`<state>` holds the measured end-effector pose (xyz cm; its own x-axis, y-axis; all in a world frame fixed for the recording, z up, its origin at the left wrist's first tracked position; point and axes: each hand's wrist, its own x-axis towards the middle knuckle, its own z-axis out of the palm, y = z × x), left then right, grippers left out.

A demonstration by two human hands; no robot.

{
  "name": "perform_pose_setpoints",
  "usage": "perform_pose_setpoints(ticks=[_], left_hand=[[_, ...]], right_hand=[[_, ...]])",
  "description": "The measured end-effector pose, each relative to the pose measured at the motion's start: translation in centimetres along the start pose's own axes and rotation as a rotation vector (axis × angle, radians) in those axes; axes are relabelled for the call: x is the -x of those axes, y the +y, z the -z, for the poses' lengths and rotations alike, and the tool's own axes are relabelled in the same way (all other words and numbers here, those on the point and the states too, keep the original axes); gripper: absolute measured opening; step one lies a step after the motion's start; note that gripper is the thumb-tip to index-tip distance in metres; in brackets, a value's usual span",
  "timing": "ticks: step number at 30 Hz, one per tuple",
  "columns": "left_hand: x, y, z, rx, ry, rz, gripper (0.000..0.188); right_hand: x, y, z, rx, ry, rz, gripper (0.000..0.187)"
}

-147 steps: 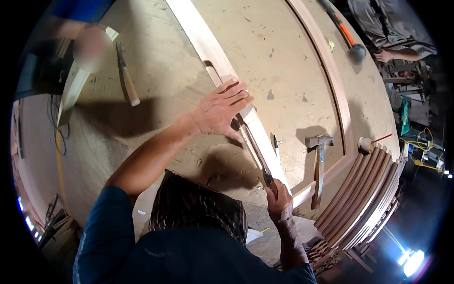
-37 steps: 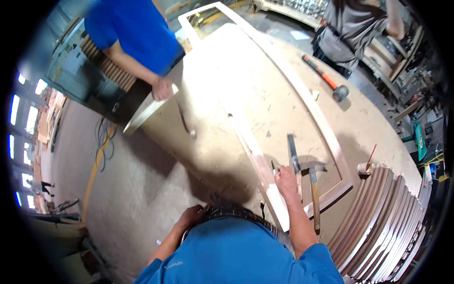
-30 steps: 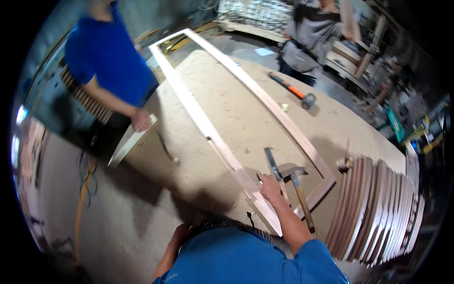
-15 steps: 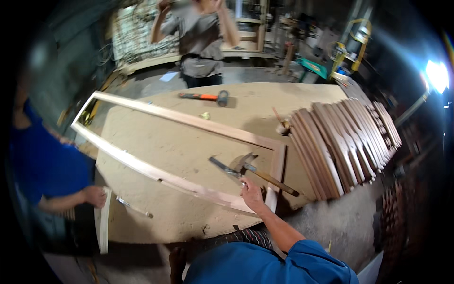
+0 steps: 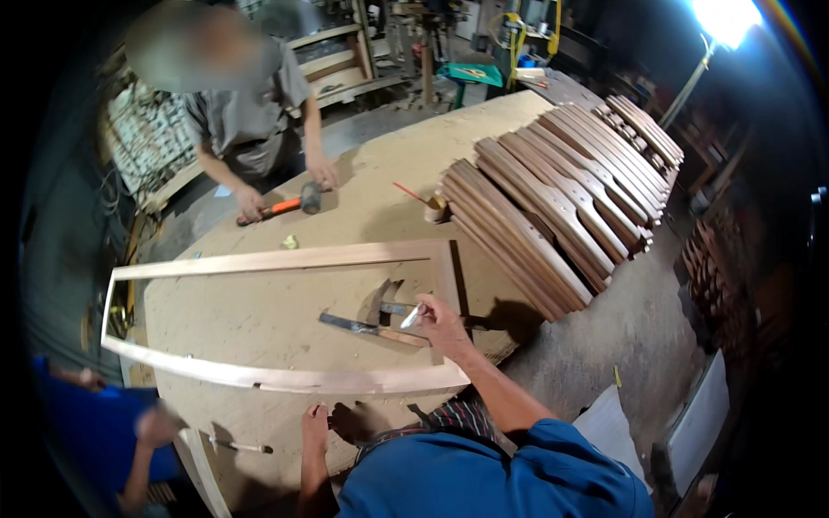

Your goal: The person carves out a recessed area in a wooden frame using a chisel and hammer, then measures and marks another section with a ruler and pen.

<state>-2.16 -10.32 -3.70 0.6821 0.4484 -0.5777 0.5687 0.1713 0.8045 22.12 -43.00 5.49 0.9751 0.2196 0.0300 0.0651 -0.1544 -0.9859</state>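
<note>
Right hand over the wooden frame's near right corner, left hand outside it

At the far left, a co-worker in a blue shirt (image 5: 99, 432) stands by a pale board (image 5: 200, 470). The long wooden frame (image 5: 328, 381) lies flat on the table (image 5: 259, 315), its left end jutting past the table's edge. Beyond its far rail, another co-worker's hands are at an orange-handled mallet (image 5: 283, 207). The left hand (image 5: 315, 425) is just on the wearer's side of the near rail, apart from it, fingers curled; whether it holds anything I cannot tell. Inside the frame lie a dark-bladed chisel (image 5: 348, 324) and a hammer (image 5: 377, 304), heads of both pointing away from the wearer's right. Next comes the right hand (image 5: 439, 323), closed with fingertips pinching a small pale object (image 5: 411, 318), above the frame's opening near the right end rail. Farther right, a cup (image 5: 435, 209) sits beside stacked brown wooden pieces (image 5: 553, 216).
</note>
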Motion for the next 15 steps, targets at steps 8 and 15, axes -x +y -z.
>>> perform_pose_setpoints(ticks=[8, 15], left_hand=[[-3.9, 1.6, -2.2, 0.182, 0.151, 0.258, 0.027], [-3.8, 0.7, -1.6, 0.289, 0.215, 0.258, 0.027]], right_hand=[[-2.4, 1.4, 2.2, -0.345, -0.024, -0.096, 0.016], [-5.9, 1.5, 3.5, -0.113, -0.068, -0.183, 0.022]])
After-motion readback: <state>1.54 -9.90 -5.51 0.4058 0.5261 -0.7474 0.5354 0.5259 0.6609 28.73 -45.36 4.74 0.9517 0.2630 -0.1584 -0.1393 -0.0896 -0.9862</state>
